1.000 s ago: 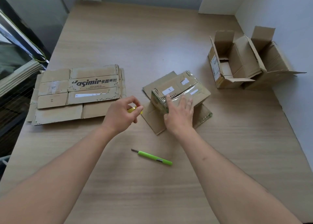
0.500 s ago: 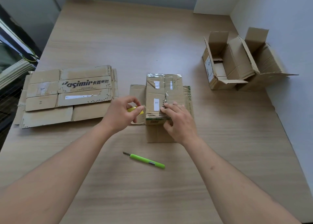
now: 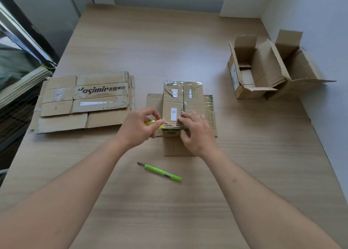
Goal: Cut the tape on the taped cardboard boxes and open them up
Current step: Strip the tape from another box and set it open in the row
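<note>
A small taped cardboard box [image 3: 181, 102] stands in the middle of the table with its lower flaps spread flat around it. My right hand [image 3: 195, 132] rests on the near end of the box, fingers curled over its top edge. My left hand [image 3: 139, 126] sits just left of that end and pinches a yellow cutter [image 3: 150, 123], most of it hidden in the fingers. A second, green utility knife [image 3: 162, 172] lies on the table in front of the box, blade pointing left.
A stack of flattened cardboard boxes [image 3: 84, 102] lies at the left. Two opened boxes [image 3: 263, 70] stand at the right near the wall. A window frame and folded fabric [image 3: 20, 81] border the table's left edge.
The box was turned from a diagonal lie to square with me. My right hand slid to its near end, and my left hand with the yellow cutter closed in on that end.
</note>
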Action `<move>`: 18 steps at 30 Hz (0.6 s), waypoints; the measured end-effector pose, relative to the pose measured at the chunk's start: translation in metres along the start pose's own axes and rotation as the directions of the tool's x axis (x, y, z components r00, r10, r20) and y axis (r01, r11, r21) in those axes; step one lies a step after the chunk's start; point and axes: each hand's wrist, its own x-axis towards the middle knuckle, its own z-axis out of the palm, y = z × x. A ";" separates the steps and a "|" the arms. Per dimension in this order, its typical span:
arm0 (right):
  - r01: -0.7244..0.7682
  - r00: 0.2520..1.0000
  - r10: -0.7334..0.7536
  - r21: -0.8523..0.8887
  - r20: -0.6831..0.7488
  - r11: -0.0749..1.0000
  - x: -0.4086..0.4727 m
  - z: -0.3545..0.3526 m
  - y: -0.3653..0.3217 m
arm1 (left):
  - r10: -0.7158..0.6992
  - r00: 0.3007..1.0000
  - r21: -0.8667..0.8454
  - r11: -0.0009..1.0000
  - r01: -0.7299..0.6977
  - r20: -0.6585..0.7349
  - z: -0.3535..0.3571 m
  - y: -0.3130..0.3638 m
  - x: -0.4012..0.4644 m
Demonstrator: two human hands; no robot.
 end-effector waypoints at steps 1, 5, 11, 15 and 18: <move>-0.007 1.000 0.009 0.096 -0.014 0.995 -0.001 -0.003 -0.002 | -0.004 1.000 -0.010 1.000 0.004 0.000 0.001 0.002 -0.003; 0.039 0.998 -0.017 0.354 -0.065 0.935 -0.010 -0.019 -0.015 | 0.002 1.000 -0.056 0.998 -0.001 0.019 0.003 0.013 -0.012; -0.184 0.979 0.068 0.704 0.190 0.686 -0.019 -0.030 -0.027 | 0.041 0.993 -0.076 0.997 -0.033 0.110 0.008 0.016 -0.024; -0.277 0.960 0.109 0.818 0.258 0.505 -0.028 -0.031 -0.023 | 0.043 0.990 -0.072 0.997 -0.033 0.136 0.016 0.019 -0.031; -0.320 0.947 0.156 0.847 0.280 0.424 -0.034 -0.032 -0.020 | 0.046 0.988 -0.039 0.998 -0.041 0.144 0.021 0.021 -0.033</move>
